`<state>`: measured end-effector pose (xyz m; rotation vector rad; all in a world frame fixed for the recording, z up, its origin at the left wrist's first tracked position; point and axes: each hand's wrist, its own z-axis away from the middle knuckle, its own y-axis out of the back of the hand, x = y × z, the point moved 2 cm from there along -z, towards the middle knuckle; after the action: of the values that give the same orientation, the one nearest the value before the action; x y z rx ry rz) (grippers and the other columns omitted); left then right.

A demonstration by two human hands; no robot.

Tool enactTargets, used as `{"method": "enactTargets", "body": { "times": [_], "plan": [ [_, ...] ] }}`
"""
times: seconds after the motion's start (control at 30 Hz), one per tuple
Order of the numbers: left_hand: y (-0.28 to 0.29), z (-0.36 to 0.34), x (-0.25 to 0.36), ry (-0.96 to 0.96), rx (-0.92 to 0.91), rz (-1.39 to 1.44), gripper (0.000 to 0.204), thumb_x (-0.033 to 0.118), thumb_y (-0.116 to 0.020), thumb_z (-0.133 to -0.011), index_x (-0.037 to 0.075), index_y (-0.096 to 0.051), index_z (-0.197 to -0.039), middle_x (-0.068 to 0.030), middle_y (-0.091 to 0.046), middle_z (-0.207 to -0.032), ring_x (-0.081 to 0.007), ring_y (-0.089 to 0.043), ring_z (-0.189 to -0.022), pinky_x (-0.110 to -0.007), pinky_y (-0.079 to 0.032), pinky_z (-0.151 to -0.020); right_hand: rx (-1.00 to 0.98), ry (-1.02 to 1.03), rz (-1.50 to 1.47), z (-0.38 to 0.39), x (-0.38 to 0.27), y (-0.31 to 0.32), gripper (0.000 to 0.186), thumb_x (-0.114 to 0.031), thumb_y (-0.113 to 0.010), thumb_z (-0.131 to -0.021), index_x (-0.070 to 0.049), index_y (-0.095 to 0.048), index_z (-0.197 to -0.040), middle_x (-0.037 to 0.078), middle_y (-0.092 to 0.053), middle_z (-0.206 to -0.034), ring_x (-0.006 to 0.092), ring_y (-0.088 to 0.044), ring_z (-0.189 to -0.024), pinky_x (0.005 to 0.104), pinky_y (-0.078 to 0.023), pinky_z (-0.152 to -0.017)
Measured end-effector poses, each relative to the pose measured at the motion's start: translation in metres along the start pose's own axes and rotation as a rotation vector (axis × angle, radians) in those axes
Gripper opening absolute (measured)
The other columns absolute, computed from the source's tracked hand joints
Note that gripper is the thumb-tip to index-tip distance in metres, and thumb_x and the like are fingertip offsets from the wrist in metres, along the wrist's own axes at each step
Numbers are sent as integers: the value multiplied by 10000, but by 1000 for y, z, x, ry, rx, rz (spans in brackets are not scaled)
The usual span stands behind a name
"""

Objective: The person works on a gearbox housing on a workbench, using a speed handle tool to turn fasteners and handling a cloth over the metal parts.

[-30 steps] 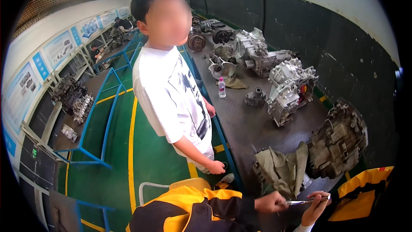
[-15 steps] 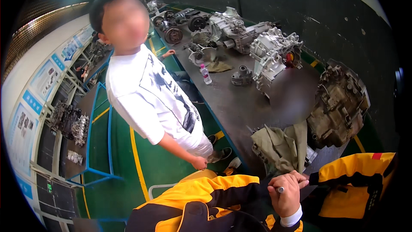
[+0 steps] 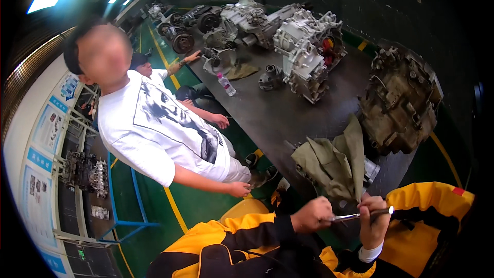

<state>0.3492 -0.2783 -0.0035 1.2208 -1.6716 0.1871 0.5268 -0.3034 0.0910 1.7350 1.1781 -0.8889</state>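
My left hand is closed at one end of a shiny metal rod-shaped tool, with a slim shaft and a thicker handle part. Around the thicker part curls my right hand, in a white cuff; the rounded tip sticks out to its right. Fingers cover the tool's left end, so its exact kind does not show. Just beyond both hands, an olive-green cloth lies draped over a metal part on the dark workbench.
A large grimy gearbox casing stands at the right. Farther back are a silver gearbox, a small round metal part and a bottle. One person in white stands left of the bench. A yellow-black jacket sleeve is close at right.
My hands, close together before, are now apart with the tool stretched between them. The view has shifted, and the person in white appears farther left, with a second person behind now showing.
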Motion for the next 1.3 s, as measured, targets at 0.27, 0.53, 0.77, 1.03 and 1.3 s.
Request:
{"method": "enactTargets", "body": {
  "times": [0.27,0.53,0.77,1.03,1.3],
  "plan": [
    [-21,-57,-36,-20,25,-46,147,112,-566,-831,46,-524,-707,-94,-547,-711,-285,-547,-763,-393,-407,-688,-293,287,472,16,-41,-60,229,-163,-740,-715,-99,-547,-822,33,-638,-1078,277,-564,-1033,524,-320,-1024],
    [-67,-1,15,47,-141,115,72,111,-593,-804,53,-623,-835,-67,-609,-861,-275,-543,-952,-385,-394,-792,-299,177,392,-12,-33,-38,175,-151,-721,-731,-91,-590,-830,59,-625,-1022,280,-561,-1009,476,-377,-980],
    [-5,18,15,32,-27,-193,32,119,-630,-759,103,-641,-784,-29,-615,-1022,-260,-504,-1072,-420,-301,-949,-31,44,215,27,-20,2,154,-18,-722,-704,-26,-568,-702,115,-656,-984,312,-603,-941,421,-456,-857],
    [-12,-20,-50,200,134,-138,127,164,-613,-786,76,-640,-874,-34,-609,-1021,-287,-460,-1056,-403,-350,-910,-365,330,540,14,-52,-43,242,-235,-717,-776,-47,-587,-857,147,-548,-1215,355,-478,-1191,533,-291,-1059],
    [18,7,-22,95,454,630,315,188,-671,-708,73,-585,-988,-88,-569,-1033,-316,-512,-1005,-418,-407,-883,-709,489,204,-21,-47,-81,291,-242,-722,-757,-37,-576,-903,104,-583,-1007,305,-511,-1022,427,-353,-988]
  ]
}}
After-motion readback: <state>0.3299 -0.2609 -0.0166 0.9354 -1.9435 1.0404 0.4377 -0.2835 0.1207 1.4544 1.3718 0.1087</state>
